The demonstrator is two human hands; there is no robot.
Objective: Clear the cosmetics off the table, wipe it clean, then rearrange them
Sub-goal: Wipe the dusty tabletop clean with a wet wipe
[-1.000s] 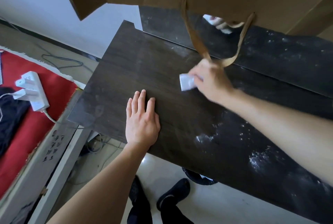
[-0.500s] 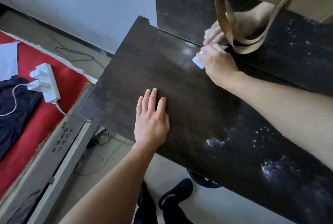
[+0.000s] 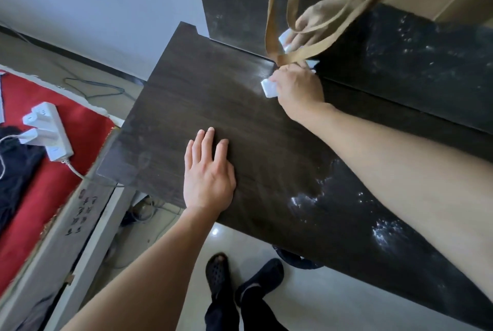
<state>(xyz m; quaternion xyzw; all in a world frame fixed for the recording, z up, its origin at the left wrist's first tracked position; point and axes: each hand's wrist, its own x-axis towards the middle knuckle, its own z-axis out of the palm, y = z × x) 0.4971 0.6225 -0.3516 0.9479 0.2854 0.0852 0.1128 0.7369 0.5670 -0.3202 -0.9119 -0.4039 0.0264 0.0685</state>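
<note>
Right hand, upper centre of frame, has fingers clamped on a white wipe at the counter rear edge. Left hand lies flat, fingers apart. Risk: bag handles snagging the wipe; powder residue at lower right left uncleaned.

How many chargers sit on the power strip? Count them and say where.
2. One charger at the strip's far end; the other just nearer, with a white cable. None looks hidden.
</note>
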